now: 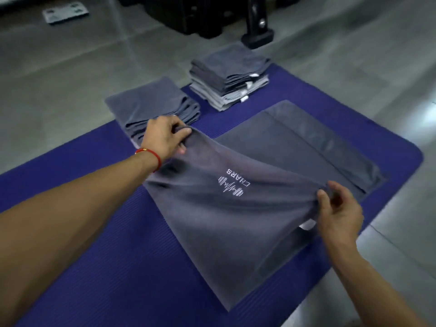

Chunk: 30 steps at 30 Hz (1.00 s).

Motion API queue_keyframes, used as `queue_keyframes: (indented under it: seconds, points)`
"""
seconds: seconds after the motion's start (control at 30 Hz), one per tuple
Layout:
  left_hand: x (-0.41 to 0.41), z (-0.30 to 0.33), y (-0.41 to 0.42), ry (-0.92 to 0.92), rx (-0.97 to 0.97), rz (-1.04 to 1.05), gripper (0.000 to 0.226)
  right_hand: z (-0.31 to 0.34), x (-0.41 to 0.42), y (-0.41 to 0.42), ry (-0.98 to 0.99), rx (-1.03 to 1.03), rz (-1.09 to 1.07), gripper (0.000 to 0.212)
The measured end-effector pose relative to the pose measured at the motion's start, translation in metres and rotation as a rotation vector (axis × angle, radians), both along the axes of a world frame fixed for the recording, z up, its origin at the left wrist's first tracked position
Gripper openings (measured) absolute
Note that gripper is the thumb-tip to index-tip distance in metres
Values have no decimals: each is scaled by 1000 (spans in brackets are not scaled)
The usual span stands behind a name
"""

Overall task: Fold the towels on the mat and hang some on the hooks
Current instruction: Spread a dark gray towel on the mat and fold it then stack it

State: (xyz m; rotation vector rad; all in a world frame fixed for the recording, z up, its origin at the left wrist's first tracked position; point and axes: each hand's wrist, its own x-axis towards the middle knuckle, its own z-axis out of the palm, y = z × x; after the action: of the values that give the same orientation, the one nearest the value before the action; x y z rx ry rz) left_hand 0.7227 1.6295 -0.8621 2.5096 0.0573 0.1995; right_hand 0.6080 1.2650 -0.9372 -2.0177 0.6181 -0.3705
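Right hand [339,208], near the right edge of the view, pinches one corner of a dark grey towel with a white embroidered logo [226,218] between curled fingers and thumb. Left hand [165,135], reaching farther forward, grips the opposite corner of the same towel with its fingers curled round a bunched fold; a red thread bracelet [151,156] circles that wrist. Between the two hands the held edge is raised and stretched, while the nearer part of the cloth slopes down onto the ribbed blue-purple exercise mat [94,267]. A small white tag shows under the towel just beside the right hand.

Beyond the lifted edge, the flat grey cloth [306,149] lies spread on the mat; whether it is the same towel's far half or a separate one cannot be told. To the left of it sits a low pile of loosely folded grey towels [151,105], partly overhanging the mat's far edge. Farther back, at the mat's far end, stands a taller stack of neatly folded grey towels [228,76] with white tags along one side. Behind it, a black metal stand foot [258,38] rests on the grey tiled floor [70,57], and a flat grey scale-like plate [65,13] lies at far left.
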Motion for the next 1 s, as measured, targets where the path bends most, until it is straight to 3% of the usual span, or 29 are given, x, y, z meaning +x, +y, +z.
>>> queue_keyframes:
  seconds: [0.13, 0.37, 0.53, 0.67, 0.83, 1.0]
  points:
    - [75, -7, -86, -32, -63, 0, 16, 3, 43, -70, 47, -141, -80, 26]
    - [200, -26, -204, -92, -62, -32, 23, -39, 129, -159, 126, -145, -287, 27]
    - [257, -60, -258, -97, 89, -46, 20, -77, 140, -164, 69, -261, -418, 14]
    - [286, -85, -275, -7, 174, -89, 21, -87, 140, -169, -35, -258, -484, 1]
    - [301, -98, -289, 163, 178, -145, 14, -83, 140, -166, -37, -272, -546, 15]
    - [308, -87, -286, 270, 231, -253, 6, -87, 142, -167, -16, -340, -509, 9]
